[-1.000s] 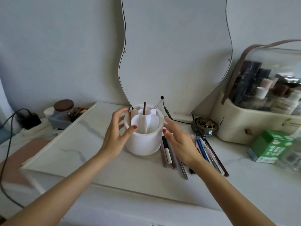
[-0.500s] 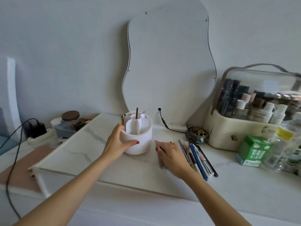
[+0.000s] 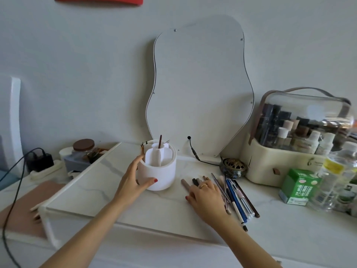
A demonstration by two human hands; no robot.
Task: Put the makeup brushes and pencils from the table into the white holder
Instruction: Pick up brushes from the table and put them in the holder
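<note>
Gripping the white holder (image 3: pixel 157 171) at its left wall, your left hand (image 3: pixel 133 182) has the thumb pressed on the front face and the fingers wrapped around the far side, clamped on the holder. The holder stands upright on the marble table (image 3: pixel 96 192), in front of the wavy mirror (image 3: pixel 199 86). One brown pencil (image 3: pixel 160 141) stands in its centre tube; a few thin tips show at the back rim, too small to count.

Your right hand (image 3: pixel 207 196) lies palm down on the pencils and brushes (image 3: pixel 235 198) on the table, right of the holder. Whether its fingers have closed on any of them cannot be told. Four pencil ends (image 3: pixel 195 181) project beyond the fingertips. Right of the hand lies a fan of roughly six to eight sticks, overlapping, so no exact count is possible.

Beyond these stand one round brass dish (image 3: pixel 233 168), one cosmetics case (image 3: pixel 297 138) and one green box (image 3: pixel 298 186).
</note>
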